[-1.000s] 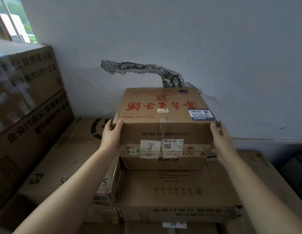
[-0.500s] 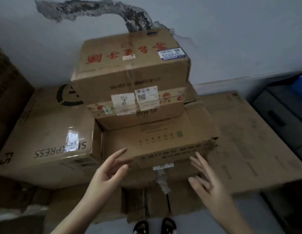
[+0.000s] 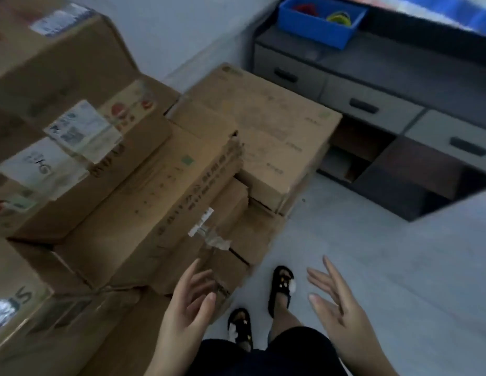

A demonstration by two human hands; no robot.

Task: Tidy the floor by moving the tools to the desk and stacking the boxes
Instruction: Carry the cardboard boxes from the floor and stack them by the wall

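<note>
A pile of cardboard boxes fills the left half of the view. The labelled top box [image 3: 54,77] sits on a wider flat box [image 3: 144,191], which rests on lower boxes. Another large box [image 3: 266,126] stands to the right against the wall. My left hand [image 3: 187,305] hovers empty in front of the pile's lower corner, fingers relaxed and spread. Over the floor, my right hand [image 3: 337,299] is also empty with straight spread fingers. Neither hand touches a box.
A dark cabinet with grey drawers [image 3: 372,104] runs along the right. A blue bin [image 3: 320,17] with coloured items stands on its top. Pale floor [image 3: 372,253] lies between the boxes and the cabinet. My feet in black sandals [image 3: 281,289] stand by the pile.
Both hands have let go of the top box and dropped away from the pile. The view has swung down and to the right, bringing the cabinet and floor into sight.
</note>
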